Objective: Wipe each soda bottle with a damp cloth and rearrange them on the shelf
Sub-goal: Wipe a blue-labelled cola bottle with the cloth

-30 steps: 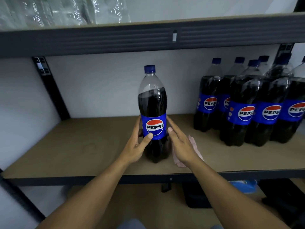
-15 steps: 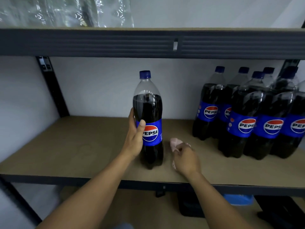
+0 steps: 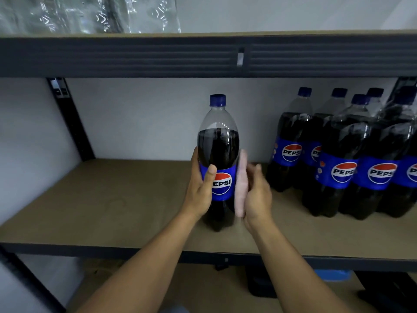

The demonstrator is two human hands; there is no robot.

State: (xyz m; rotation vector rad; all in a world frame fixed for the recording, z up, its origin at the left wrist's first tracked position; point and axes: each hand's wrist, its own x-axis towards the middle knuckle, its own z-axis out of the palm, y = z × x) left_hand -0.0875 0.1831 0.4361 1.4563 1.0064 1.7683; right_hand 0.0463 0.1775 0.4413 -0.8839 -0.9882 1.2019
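A tall Pepsi bottle (image 3: pixel 218 141) with a blue cap and blue label stands upright on the brown shelf board (image 3: pixel 117 199). My left hand (image 3: pixel 202 188) grips its label from the left, thumb across the front. My right hand (image 3: pixel 257 195) holds a pale pink cloth (image 3: pixel 240 184) flat against the bottle's right side; the hand and cloth are blurred. Several more Pepsi bottles (image 3: pixel 343 159) stand packed together at the right of the same shelf.
A dark metal beam (image 3: pixel 158 56) of the upper shelf runs across the top, with clear plastic wrap (image 3: pixel 90 14) above it. A black upright (image 3: pixel 70 118) stands at the back left. Dark items and a blue object (image 3: pixel 334 274) lie below the shelf.
My right hand picked the pink cloth up off the shelf and brought it up against the bottle's right side. My left hand keeps its grip on the bottle.
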